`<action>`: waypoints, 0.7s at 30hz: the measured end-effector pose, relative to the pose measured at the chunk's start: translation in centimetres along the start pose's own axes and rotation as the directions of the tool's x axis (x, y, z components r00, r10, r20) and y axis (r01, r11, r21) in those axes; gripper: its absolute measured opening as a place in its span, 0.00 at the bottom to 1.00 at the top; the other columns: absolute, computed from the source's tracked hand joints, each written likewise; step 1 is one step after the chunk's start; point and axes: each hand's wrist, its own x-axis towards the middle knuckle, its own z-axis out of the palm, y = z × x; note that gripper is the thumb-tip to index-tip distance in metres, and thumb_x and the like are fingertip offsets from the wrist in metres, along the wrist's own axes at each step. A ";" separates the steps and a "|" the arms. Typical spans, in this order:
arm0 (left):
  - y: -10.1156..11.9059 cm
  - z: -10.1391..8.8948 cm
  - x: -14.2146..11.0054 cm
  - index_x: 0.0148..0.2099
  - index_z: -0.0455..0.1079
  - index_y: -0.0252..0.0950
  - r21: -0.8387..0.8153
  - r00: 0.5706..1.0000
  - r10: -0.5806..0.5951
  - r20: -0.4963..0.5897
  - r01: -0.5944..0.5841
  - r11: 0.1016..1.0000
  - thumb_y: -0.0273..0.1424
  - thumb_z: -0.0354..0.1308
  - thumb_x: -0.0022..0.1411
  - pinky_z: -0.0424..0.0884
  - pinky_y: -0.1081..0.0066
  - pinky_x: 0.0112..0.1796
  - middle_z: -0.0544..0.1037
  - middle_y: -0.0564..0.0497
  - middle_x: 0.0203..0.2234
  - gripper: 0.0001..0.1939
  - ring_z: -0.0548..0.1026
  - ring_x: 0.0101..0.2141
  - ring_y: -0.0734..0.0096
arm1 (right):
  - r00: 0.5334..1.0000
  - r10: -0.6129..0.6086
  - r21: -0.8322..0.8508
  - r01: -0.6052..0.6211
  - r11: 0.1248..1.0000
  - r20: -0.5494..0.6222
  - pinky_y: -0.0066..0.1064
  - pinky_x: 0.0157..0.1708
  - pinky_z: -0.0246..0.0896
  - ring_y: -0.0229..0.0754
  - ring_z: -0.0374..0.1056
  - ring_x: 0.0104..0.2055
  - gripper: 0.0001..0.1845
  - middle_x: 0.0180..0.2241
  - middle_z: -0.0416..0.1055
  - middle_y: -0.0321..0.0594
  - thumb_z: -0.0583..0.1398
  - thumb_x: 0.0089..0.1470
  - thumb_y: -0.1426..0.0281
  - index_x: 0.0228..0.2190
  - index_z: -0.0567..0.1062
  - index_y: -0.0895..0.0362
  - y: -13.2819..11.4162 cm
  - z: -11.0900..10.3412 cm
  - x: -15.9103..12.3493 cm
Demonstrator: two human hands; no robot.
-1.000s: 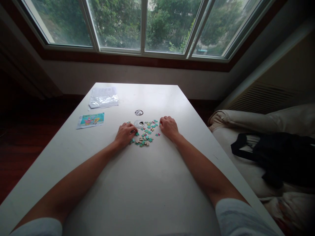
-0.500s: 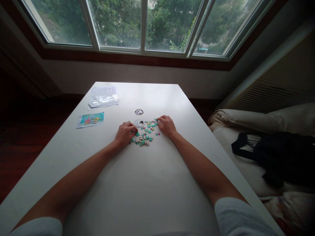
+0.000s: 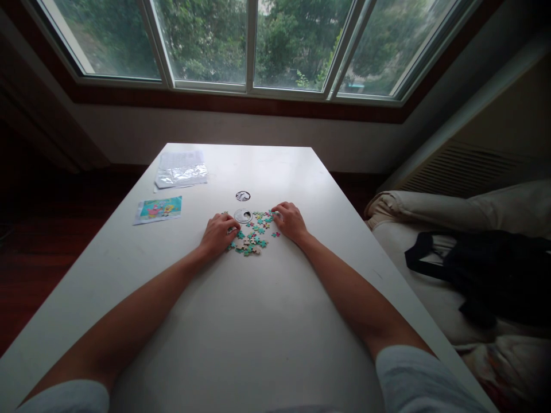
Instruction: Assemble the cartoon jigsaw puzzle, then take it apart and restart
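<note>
A loose pile of small jigsaw puzzle pieces (image 3: pixel 251 248), mostly teal with some pink and bare-backed ones, lies on the white table (image 3: pixel 267 321). My left hand (image 3: pixel 219 234) rests at the pile's left side, its fingers curled and thumb drawn in; whatever they hold is hidden. At the upper right edge of the pile, my right hand (image 3: pixel 290 221) has bent fingers slightly apart, their tips on the pieces there. Between the hands, just behind the pile, sits a round, clear-and-silver lid-like object (image 3: pixel 243 216). A similar smaller disc (image 3: pixel 243 196) lies farther back.
On the left lies a colourful picture sheet (image 3: pixel 160 210) with cartoon figures. Behind it is a clear plastic bag (image 3: pixel 181 170) over white paper. Dark clothing (image 3: pixel 495 275) is draped on a pale sofa (image 3: pixel 430 206) to the right. A window is beyond the table.
My right hand has shifted slightly left, in toward the pieces. My left hand has barely moved, and the sheet, bag and discs stay where they were.
</note>
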 end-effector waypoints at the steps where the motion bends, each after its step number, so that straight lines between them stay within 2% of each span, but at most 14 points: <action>1: -0.1 0.0 0.0 0.41 0.80 0.44 0.001 1.000 -0.001 -0.002 0.001 1.000 0.32 0.59 0.65 0.66 0.57 0.49 0.78 0.48 0.43 0.07 0.70 0.47 0.56 | 1.000 -0.019 0.009 0.019 1.000 -0.001 0.46 0.53 0.59 0.51 0.65 0.50 0.10 0.46 0.74 0.46 0.59 0.61 0.68 0.42 0.80 0.53 -0.3 -0.1 0.0; 3: -0.2 0.1 0.1 0.40 0.80 0.44 0.006 1.000 -0.004 -0.008 0.004 1.000 0.31 0.58 0.66 0.66 0.57 0.49 0.78 0.48 0.42 0.08 0.70 0.46 0.56 | 0.997 -0.074 0.036 0.074 0.997 0.005 0.46 0.53 0.59 0.51 0.65 0.50 0.09 0.46 0.74 0.45 0.59 0.62 0.68 0.41 0.80 0.52 -1.1 -0.2 -0.1; 6: -0.3 0.1 0.2 0.41 0.80 0.44 0.023 1.000 -0.007 -0.014 0.007 1.000 0.32 0.58 0.66 0.66 0.57 0.48 0.78 0.48 0.42 0.08 0.71 0.46 0.56 | 0.974 -0.221 0.098 0.215 0.972 0.046 0.45 0.52 0.59 0.50 0.65 0.49 0.09 0.46 0.75 0.44 0.60 0.63 0.67 0.42 0.80 0.52 -2.8 0.0 -0.5; 9: -0.3 0.0 0.2 0.42 0.79 0.43 0.043 1.000 -0.018 -0.018 0.019 0.999 0.34 0.59 0.66 0.65 0.57 0.48 0.78 0.48 0.42 0.08 0.70 0.46 0.56 | 0.916 -0.389 0.148 0.374 0.916 0.095 0.45 0.52 0.60 0.50 0.65 0.50 0.10 0.47 0.76 0.43 0.60 0.64 0.66 0.45 0.80 0.50 -4.7 0.3 -0.9; 12: -0.4 0.0 0.2 0.42 0.79 0.43 0.051 0.999 -0.035 -0.020 0.036 0.998 0.35 0.58 0.66 0.65 0.57 0.48 0.78 0.48 0.42 0.08 0.70 0.47 0.56 | 0.862 -0.489 0.170 0.466 0.868 0.133 0.46 0.53 0.59 0.50 0.65 0.52 0.11 0.49 0.75 0.43 0.61 0.64 0.63 0.47 0.80 0.48 -6.3 0.5 -1.4; 15: -0.5 0.0 0.2 0.42 0.79 0.43 0.052 0.999 -0.040 -0.018 0.041 0.998 0.35 0.59 0.65 0.65 0.56 0.49 0.78 0.48 0.42 0.07 0.70 0.47 0.55 | 0.834 -0.525 0.164 0.501 0.850 0.170 0.47 0.55 0.59 0.51 0.64 0.55 0.12 0.51 0.74 0.43 0.61 0.64 0.61 0.46 0.80 0.47 -6.8 0.6 -1.6; 18: -0.7 0.1 0.3 0.42 0.79 0.43 0.048 0.999 -0.041 -0.014 0.041 0.998 0.32 0.57 0.66 0.65 0.56 0.50 0.78 0.48 0.43 0.09 0.70 0.47 0.55 | 0.845 -0.504 0.150 0.483 0.863 0.177 0.48 0.56 0.58 0.51 0.63 0.55 0.11 0.51 0.74 0.43 0.61 0.64 0.60 0.45 0.81 0.48 -6.6 0.5 -1.6; 21: -0.9 0.1 0.3 0.44 0.79 0.43 0.029 0.999 -0.051 -0.017 0.052 0.998 0.25 0.51 0.66 0.66 0.56 0.50 0.78 0.48 0.44 0.15 0.71 0.47 0.57 | 0.862 -0.478 0.154 0.456 0.877 0.171 0.48 0.56 0.58 0.51 0.63 0.55 0.11 0.51 0.74 0.44 0.61 0.64 0.60 0.43 0.81 0.49 -6.2 0.6 -1.6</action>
